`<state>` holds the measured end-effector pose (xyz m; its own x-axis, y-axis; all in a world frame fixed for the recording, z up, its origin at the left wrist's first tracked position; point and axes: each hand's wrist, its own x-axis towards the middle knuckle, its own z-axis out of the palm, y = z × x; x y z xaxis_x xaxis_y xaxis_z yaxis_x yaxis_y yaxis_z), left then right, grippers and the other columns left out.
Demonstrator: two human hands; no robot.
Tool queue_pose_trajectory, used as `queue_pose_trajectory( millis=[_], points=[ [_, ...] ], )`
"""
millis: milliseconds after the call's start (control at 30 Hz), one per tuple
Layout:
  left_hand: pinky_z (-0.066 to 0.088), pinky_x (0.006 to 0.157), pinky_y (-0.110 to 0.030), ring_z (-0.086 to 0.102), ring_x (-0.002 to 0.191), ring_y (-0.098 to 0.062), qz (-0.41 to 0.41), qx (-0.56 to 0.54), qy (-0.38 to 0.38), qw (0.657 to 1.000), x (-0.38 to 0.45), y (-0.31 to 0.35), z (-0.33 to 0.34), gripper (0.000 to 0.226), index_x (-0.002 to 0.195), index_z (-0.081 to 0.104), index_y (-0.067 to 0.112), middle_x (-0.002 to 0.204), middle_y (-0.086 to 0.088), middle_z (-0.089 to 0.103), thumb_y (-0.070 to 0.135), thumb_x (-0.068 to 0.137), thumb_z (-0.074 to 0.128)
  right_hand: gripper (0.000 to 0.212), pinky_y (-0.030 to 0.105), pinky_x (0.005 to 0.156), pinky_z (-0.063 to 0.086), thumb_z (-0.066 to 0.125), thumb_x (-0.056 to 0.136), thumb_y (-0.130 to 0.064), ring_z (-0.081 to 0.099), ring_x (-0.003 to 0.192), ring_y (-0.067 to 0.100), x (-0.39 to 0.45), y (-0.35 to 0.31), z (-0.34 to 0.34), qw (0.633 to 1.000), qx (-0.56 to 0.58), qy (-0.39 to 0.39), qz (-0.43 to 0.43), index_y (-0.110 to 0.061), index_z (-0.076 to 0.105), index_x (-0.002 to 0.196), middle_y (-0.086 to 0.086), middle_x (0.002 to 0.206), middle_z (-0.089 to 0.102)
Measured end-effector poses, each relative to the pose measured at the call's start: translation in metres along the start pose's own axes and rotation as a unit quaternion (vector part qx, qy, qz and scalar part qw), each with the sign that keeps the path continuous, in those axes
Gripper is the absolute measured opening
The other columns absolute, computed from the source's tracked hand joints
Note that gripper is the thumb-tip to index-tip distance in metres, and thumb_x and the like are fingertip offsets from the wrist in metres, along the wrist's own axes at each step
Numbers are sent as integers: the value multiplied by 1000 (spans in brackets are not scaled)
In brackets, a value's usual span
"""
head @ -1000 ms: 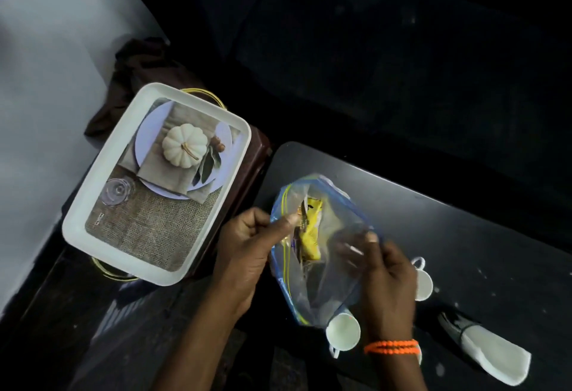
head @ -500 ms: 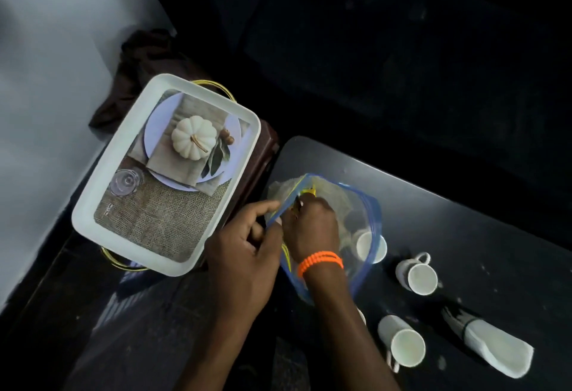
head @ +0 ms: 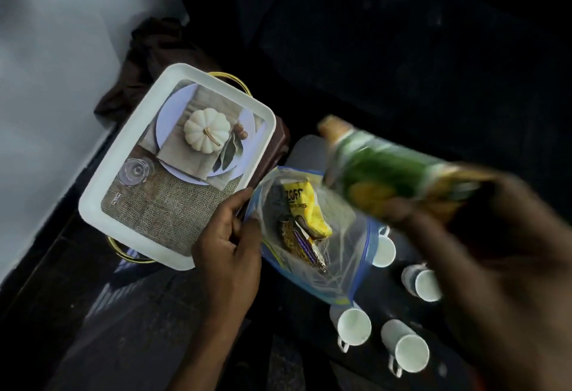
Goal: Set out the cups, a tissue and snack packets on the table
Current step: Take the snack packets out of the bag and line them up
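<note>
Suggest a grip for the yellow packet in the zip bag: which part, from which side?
Probably the yellow packet's upper end, reached from above through the zip bag's open mouth, which the left hand holds open. That end stands clear; its lower end overlaps a darker packet.

A dark table (head: 312,155) is carrying four white cups (head: 354,325) lying on their sides near its right part. A clear zip bag (head: 340,254) is resting on it just beside them, touching the farthest cup.

A dim home sitting room: a dark sofa (head: 402,50) beyond the hands, a printed serving tray (head: 102,205) left of them.
</note>
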<state>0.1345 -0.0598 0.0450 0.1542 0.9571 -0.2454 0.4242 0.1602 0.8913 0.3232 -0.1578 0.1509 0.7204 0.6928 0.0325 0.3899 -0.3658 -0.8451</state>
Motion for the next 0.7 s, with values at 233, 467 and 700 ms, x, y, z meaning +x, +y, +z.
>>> queue_pose_trajectory(
  millis=[233, 467, 700],
  points=[
    [38, 56, -11, 40, 54, -4, 11, -4, -12, 1000, -10, -4, -4, 42, 119, 67, 39, 58, 14, 39, 3, 97, 67, 33, 37, 74, 55, 75, 91, -11, 68, 73, 18, 83, 93, 60, 939, 144, 30, 312, 7, 68, 118, 9, 92, 73],
    [36, 55, -11, 38, 54, -2, 10, -27, -31, 999, -16, -8, 0, 41, 121, 69, 35, 60, 14, 36, 4, 95, 69, 32, 29, 74, 39, 50, 106, -16, 47, 72, 20, 50, 83, 85, 853, 139, -98, 493, -9, 50, 76, 9, 92, 54],
    [37, 55, -12, 37, 53, -3, -5, -38, -25, 999, -18, 1, 5, 39, 124, 68, 33, 61, 13, 34, 7, 94, 70, 37, 48, 107, 48, 61, 103, -19, 64, 118, 41, 51, 44, 60, 940, 37, 74, 332, 6, 59, 130, 28, 124, 67]
  ],
)
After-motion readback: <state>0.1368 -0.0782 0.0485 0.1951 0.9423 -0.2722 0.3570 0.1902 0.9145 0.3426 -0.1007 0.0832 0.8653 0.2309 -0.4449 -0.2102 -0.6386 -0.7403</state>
